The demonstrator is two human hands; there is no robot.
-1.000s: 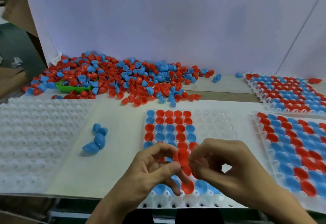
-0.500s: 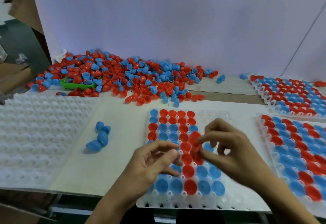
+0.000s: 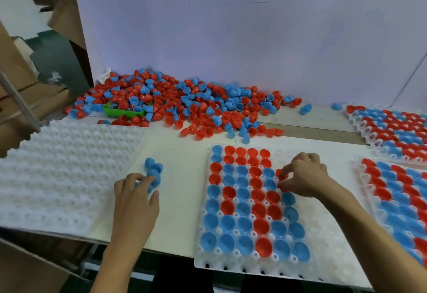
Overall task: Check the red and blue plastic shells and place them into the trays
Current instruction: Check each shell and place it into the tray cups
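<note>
Fingertips of the right hand (image 3: 305, 177) pinch a red shell (image 3: 280, 173) at the right edge of the filled part of the middle tray (image 3: 323, 235), just above a pocket there; whether the shell already sits in the pocket I cannot tell. Fingers of the left hand (image 3: 135, 197) are curled onto a small cluster of blue shells (image 3: 153, 170) lying loose on the white table (image 3: 175, 200) left of that tray, touching the nearest one, though a firm grip is not clear. Red and blue shells fill the left columns of the middle tray, its right part bare. A big heap of shells (image 3: 184, 105) lies by the back wall around a green bin (image 3: 120, 111). An unfilled tray (image 3: 57, 177) sits at the left, and two filled trays (image 3: 397, 188) at the right
</note>
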